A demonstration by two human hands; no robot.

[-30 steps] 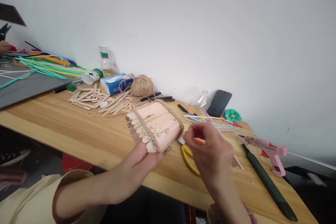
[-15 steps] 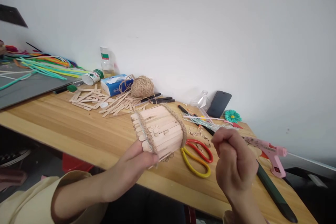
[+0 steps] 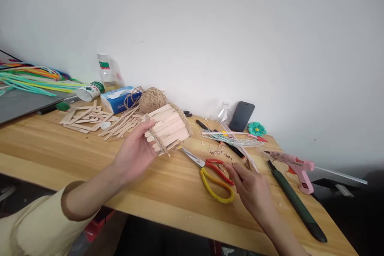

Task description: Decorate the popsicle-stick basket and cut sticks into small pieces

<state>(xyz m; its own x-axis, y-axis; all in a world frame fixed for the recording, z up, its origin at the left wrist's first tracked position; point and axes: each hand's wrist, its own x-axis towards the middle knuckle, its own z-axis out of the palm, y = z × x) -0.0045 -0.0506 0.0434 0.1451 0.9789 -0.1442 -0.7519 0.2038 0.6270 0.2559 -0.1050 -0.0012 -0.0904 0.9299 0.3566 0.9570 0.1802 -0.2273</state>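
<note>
My left hand (image 3: 138,152) is wrapped round a craft-stick holder (image 3: 171,126), tilted above the table. Its pale sticks stand side by side, with a twine braid along each end. My thumb lies across its near end. Close to the red handle of the scissors (image 3: 199,163) is my right hand (image 3: 249,188), fingers pinched together. Whether they hold a small piece or touch the handle is hidden. The scissors lie with red and yellow grips toward me. Small wood scraps (image 3: 220,151) are scattered just beyond my right fingertips.
Loose craft sticks (image 3: 85,118), a tissue pack (image 3: 120,100) and a twine ball (image 3: 152,100) lie at the back left. A pink glue gun (image 3: 295,166) and a dark green long tool (image 3: 297,202) are on the right. A phone (image 3: 241,116) leans against the wall.
My right hand has moved left and down toward the scissors. My left hand has turned the holder and shifted it left and slightly up; its flower decoration no longer shows plainly.
</note>
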